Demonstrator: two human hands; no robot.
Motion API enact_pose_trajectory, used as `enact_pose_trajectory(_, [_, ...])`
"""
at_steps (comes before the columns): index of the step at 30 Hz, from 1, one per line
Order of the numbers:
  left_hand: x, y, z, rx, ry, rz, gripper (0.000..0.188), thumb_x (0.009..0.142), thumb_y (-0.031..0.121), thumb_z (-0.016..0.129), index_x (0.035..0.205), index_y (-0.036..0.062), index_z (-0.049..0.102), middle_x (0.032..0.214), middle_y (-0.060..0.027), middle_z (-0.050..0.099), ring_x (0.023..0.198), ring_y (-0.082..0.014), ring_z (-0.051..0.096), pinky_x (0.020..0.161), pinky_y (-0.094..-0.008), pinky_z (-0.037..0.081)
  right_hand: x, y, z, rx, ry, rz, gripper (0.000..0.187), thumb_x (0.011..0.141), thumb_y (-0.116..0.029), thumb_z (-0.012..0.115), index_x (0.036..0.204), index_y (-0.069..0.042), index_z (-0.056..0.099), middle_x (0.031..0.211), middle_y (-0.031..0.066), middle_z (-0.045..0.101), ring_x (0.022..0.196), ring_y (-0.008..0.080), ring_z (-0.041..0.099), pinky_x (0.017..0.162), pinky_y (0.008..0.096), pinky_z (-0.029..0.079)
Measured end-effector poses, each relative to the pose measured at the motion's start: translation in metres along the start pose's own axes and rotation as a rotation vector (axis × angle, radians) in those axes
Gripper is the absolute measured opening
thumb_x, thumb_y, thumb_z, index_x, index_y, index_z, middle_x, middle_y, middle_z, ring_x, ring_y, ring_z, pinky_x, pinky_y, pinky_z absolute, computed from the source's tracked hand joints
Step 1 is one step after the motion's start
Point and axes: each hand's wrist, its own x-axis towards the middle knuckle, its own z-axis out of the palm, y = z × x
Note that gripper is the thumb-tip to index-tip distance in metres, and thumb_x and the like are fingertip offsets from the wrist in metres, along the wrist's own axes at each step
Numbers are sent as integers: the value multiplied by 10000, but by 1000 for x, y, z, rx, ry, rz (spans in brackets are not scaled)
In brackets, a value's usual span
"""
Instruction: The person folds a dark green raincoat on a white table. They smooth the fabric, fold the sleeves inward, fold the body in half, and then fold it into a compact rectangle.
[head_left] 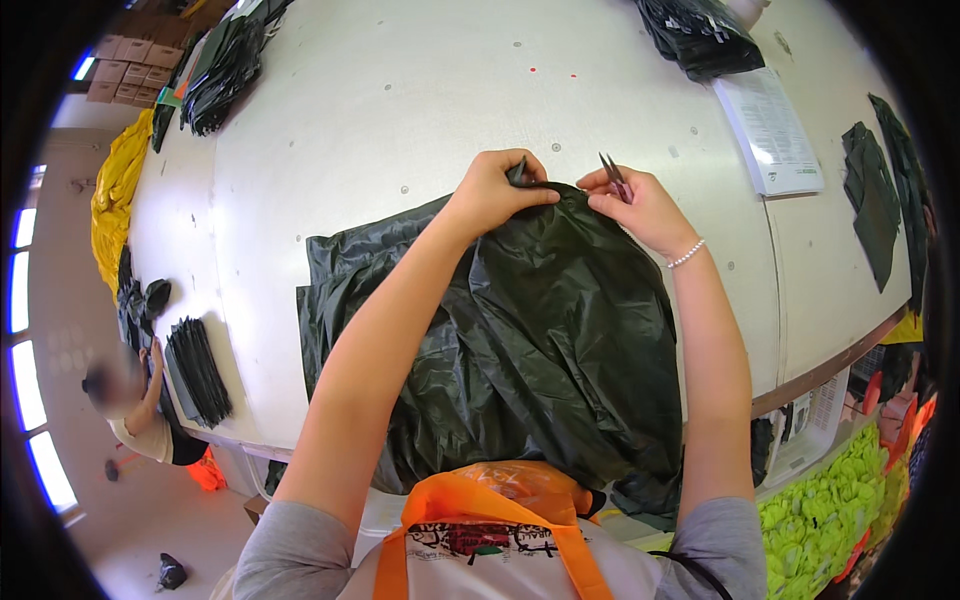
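Note:
A dark green, shiny sheet of thin fabric (560, 320) is spread over the near part of the white table and hangs over its front edge toward me. My left hand (500, 190) pinches the fabric's far edge, with a bit of it bunched up between the fingers. Just to the right, my right hand (640, 205) holds small thread snips (617, 180), their pointed blades tilted up and away from me. The right fingertips come close to the same edge; whether they touch it I cannot tell.
The white table (480, 100) carries dark folded bundles (225, 65) at the far left, another dark stack (700, 38) far right and printed paper sheets (770, 135). A row of dark folded pieces (198, 370) lies left, near another person (145, 405). Bright yellow-green material (825, 490) fills the lower right.

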Motion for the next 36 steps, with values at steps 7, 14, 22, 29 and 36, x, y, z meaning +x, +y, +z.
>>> enact_pose_trajectory(7, [-38,-3,7,470,411,664,297,635,112,836,838,71,622,869,-59,600,813,-236,558,728,-333,441,-32,-22,4,-399,181,-142,231,776,-61,693,989,-31,609,834,52,597,690,117,534,648,239,454])
enact_pose_trajectory(14, [-126,-62,2,51,825,-38,337,794,154,735,1026,0,546,828,-72,581,700,-145,536,640,-270,458,-74,147,-206,-1158,799,196,207,825,-41,553,1017,-6,623,1025,205,591,985,356,552,884,417,443])
enact_pose_trajectory(22, [-183,-100,75,-117,520,-580,1002,645,571,783,1256,-129,408,1098,-243,613,1067,-316,590,903,-359,458,-108,78,-87,-834,374,166,440,879,-271,611,1179,46,554,1091,209,604,1033,321,571,933,413,429])
enact_pose_trajectory(29, [-160,-64,105,-441,571,-393,426,722,-101,437,1130,-48,545,1035,-186,633,955,-296,607,835,-344,471,-188,68,105,-499,-191,-231,591,854,-299,645,1279,68,461,1165,262,563,1035,400,544,922,418,432])
enact_pose_trajectory(36, [-330,102,82,-694,232,-171,417,676,-109,433,1043,-44,621,936,-96,680,843,-168,635,765,-288,501,-158,105,65,-450,26,-518,214,924,-112,538,1104,-15,602,1150,99,621,1059,215,576,911,342,456])
